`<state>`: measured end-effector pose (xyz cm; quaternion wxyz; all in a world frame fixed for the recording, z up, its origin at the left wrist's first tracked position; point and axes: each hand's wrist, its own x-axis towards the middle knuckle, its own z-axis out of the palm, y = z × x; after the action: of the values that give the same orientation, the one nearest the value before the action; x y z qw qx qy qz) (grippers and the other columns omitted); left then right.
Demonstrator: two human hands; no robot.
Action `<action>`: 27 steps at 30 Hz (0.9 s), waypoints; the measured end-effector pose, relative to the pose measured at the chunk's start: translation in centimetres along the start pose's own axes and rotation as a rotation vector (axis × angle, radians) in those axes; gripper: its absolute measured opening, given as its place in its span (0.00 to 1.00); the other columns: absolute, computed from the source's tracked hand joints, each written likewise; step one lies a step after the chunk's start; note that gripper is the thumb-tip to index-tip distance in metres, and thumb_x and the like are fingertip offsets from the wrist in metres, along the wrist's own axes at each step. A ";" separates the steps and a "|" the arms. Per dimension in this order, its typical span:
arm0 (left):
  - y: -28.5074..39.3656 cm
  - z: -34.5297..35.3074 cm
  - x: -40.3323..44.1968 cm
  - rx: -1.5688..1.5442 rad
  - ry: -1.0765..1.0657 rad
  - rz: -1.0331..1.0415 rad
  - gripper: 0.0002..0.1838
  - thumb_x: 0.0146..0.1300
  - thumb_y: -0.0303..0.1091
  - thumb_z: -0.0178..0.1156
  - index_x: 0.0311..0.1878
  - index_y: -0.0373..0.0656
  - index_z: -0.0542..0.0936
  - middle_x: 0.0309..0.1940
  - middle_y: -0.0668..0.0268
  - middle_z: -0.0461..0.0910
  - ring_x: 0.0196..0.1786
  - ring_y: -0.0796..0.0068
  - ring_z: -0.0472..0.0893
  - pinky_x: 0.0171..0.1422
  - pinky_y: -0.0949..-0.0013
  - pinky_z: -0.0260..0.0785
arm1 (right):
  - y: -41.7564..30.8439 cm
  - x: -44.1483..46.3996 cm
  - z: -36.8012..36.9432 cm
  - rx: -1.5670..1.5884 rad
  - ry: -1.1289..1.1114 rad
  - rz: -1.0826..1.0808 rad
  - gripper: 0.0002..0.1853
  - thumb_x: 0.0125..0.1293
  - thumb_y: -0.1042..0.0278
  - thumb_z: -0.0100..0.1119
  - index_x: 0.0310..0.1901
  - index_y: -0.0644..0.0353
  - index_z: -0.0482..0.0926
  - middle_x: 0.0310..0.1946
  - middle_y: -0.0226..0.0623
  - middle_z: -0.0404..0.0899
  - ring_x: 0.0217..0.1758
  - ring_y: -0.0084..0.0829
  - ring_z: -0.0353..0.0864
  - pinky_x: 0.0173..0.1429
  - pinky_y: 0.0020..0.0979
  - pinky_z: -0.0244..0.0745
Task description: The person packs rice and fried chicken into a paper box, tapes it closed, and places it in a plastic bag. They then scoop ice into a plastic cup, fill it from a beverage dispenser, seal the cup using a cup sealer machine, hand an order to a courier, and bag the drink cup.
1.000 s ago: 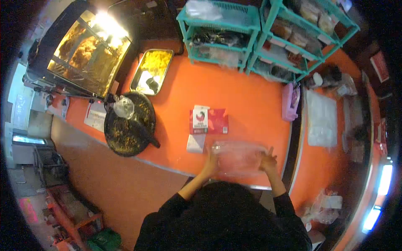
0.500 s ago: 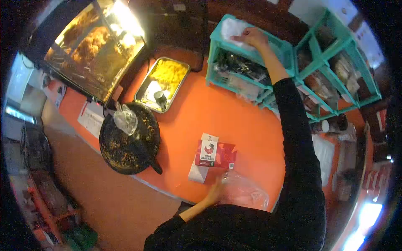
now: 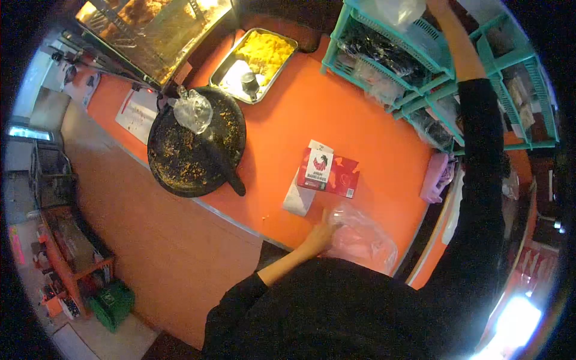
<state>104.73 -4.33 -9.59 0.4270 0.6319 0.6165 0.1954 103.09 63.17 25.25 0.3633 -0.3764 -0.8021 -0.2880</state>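
My left hand (image 3: pixel 324 234) is closed on the edge of a clear plastic bag (image 3: pixel 366 240) at the front of the orange counter (image 3: pixel 354 123). Just beyond it lies a red and white printed food box (image 3: pixel 329 173), with a white paper strip (image 3: pixel 298 197) partly under it. My right hand (image 3: pixel 441 8) is stretched up over the teal plastic rack (image 3: pixel 414 45). It is beside the whitish plastic bags (image 3: pixel 396 11) in the top tray, and its fingers are cut off by the upper edge of the view.
A black stone mortar (image 3: pixel 174 159) with a pestle (image 3: pixel 225 165) and a plastic bag (image 3: pixel 193 111) stands left. Behind it is a metal tray (image 3: pixel 291 51) of yellow food (image 3: pixel 264 54). A lit glass display case (image 3: pixel 156 36) is upper left. Purple cloth-like material (image 3: pixel 439 177) lies at right.
The view has shifted, so the counter items sit higher. My right hand has moved right, away from the white bags' middle. My left hand stays at the clear bag.
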 end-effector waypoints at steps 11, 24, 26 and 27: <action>0.0 -3.4 -0.4 -0.198 -0.021 0.051 0.50 0.38 0.32 0.68 0.69 0.53 0.57 0.66 0.26 0.44 0.68 0.26 0.48 0.70 0.43 0.54 | -19.3 -35.9 -39.1 0.815 -1.062 -0.378 0.18 0.53 0.73 0.55 0.48 0.61 0.74 0.48 0.45 0.75 0.51 0.47 0.74 0.59 0.45 0.68; 2.4 -2.7 -4.4 -0.137 0.188 0.107 0.44 0.39 0.27 0.62 0.66 0.39 0.61 0.64 0.38 0.57 0.69 0.37 0.54 0.71 0.52 0.52 | -27.0 -42.3 -25.5 0.527 -0.629 -0.249 0.50 0.36 0.55 0.73 0.67 0.38 0.60 0.56 0.50 0.65 0.58 0.52 0.66 0.59 0.52 0.63; 2.7 -2.9 -4.5 -0.127 0.151 0.024 0.45 0.38 0.27 0.62 0.67 0.39 0.60 0.64 0.38 0.56 0.68 0.37 0.54 0.71 0.52 0.54 | -27.9 -43.2 -22.5 0.529 -0.961 -0.250 0.57 0.33 0.54 0.74 0.69 0.25 0.52 0.59 0.53 0.61 0.61 0.59 0.62 0.58 0.61 0.59; 2.8 -3.1 -4.4 -0.122 0.096 -0.052 0.46 0.38 0.27 0.63 0.67 0.40 0.60 0.65 0.38 0.56 0.68 0.38 0.55 0.70 0.52 0.55 | -27.7 -42.8 -22.6 0.529 -0.960 -0.253 0.57 0.33 0.54 0.74 0.69 0.25 0.52 0.59 0.53 0.61 0.61 0.59 0.62 0.58 0.61 0.59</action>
<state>103.34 -7.21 -4.43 0.4395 0.5786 0.6394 0.2515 108.23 14.41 -1.29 0.0022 -0.2622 -0.9613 0.0851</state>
